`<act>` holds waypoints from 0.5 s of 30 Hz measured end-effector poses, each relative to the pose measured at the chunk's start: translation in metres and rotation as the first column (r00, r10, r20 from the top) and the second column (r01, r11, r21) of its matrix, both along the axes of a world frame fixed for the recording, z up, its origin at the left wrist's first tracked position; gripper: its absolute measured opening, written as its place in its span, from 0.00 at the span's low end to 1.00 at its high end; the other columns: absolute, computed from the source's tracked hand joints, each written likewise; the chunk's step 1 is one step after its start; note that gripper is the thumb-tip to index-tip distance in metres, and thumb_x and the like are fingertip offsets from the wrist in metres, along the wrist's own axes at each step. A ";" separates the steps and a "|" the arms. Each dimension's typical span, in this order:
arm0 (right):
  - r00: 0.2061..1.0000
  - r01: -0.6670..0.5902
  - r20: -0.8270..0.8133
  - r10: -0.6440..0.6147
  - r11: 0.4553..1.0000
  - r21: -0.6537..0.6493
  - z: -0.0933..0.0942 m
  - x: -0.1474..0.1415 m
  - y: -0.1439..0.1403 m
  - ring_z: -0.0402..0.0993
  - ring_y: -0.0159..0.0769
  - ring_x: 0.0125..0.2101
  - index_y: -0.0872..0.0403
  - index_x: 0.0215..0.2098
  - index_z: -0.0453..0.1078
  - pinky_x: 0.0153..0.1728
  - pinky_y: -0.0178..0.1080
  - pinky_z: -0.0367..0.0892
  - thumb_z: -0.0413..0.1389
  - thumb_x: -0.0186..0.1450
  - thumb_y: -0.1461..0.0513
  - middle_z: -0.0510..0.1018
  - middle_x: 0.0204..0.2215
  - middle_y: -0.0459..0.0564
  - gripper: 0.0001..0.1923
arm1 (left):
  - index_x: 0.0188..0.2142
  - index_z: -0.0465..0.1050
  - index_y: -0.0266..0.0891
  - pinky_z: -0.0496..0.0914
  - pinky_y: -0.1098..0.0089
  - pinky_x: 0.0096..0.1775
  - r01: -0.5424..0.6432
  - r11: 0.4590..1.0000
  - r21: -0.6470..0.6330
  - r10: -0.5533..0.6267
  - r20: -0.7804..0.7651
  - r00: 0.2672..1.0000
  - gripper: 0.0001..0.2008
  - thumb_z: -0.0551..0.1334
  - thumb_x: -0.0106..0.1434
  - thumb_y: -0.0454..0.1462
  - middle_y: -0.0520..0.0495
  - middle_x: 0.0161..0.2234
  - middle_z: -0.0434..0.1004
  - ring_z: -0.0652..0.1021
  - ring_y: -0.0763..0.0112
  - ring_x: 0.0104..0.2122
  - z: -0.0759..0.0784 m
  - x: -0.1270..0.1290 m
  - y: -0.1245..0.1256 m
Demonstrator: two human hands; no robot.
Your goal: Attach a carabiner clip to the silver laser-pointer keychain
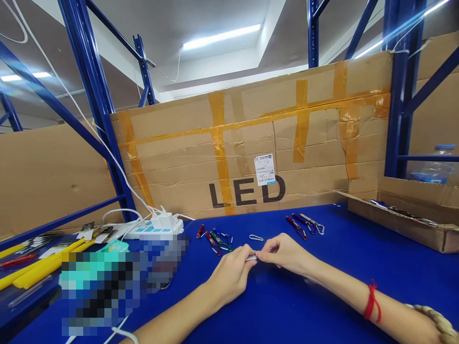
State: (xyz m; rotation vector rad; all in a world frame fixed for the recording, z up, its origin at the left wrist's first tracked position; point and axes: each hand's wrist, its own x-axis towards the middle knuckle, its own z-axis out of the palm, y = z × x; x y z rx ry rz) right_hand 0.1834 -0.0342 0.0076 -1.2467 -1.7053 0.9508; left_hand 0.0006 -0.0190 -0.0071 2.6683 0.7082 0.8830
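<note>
A small silver metal tube [252,257] lies between the fingers of my left hand [231,272], which is closed around it. At the tube's right end, the thumb and fingertips of my right hand [281,252] are pinched together; they hide what is between them. Just beyond my hands a loose silver carabiner [256,237] rests on the blue table [287,306]. To the left lie several small coloured metal tubes with carabiner clips, among them a green one [219,240] and a red one [212,242]. Farther right are red [297,227], purple [304,223] and silver [314,223] ones.
A white power strip [154,229] with plugs and cables stands at the left back. Yellow tubes [46,267] and packaged items lie at far left, beside a blurred patch. An open cardboard box [398,220] sits at right. A cardboard wall [179,167] closes the back.
</note>
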 end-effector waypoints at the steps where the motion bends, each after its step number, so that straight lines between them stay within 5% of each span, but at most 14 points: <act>1: 1.000 -0.008 -0.006 0.007 1.000 -0.015 0.001 0.000 0.000 0.53 0.24 0.17 0.61 0.19 0.72 0.17 0.30 0.50 0.61 0.44 0.46 0.64 0.15 0.45 0.24 | 0.37 0.62 0.37 0.64 0.73 0.35 0.001 1.000 0.017 -0.001 -0.001 1.000 0.07 0.47 0.65 0.34 0.46 0.34 0.71 0.71 0.69 0.33 0.000 0.000 0.000; 7: 0.999 -0.019 -0.028 0.014 0.988 -0.151 0.005 0.000 -0.004 0.52 0.22 0.16 0.61 0.17 0.69 0.17 0.30 0.45 0.63 0.42 0.46 0.63 0.14 0.44 0.24 | 0.35 0.62 0.37 0.64 0.73 0.34 0.011 0.997 0.080 -0.011 0.002 1.000 0.07 0.48 0.65 0.33 0.46 0.32 0.70 0.70 0.70 0.31 -0.001 0.000 0.001; 15: 0.998 -0.007 -0.057 -0.008 0.968 -0.250 0.009 0.000 -0.008 0.52 0.22 0.16 0.59 0.20 0.70 0.17 0.29 0.43 0.62 0.45 0.45 0.63 0.14 0.44 0.24 | 0.38 0.63 0.38 0.64 0.73 0.38 0.036 0.999 0.007 -0.036 0.048 0.998 0.06 0.49 0.66 0.34 0.48 0.36 0.71 0.71 0.70 0.35 0.000 0.000 0.003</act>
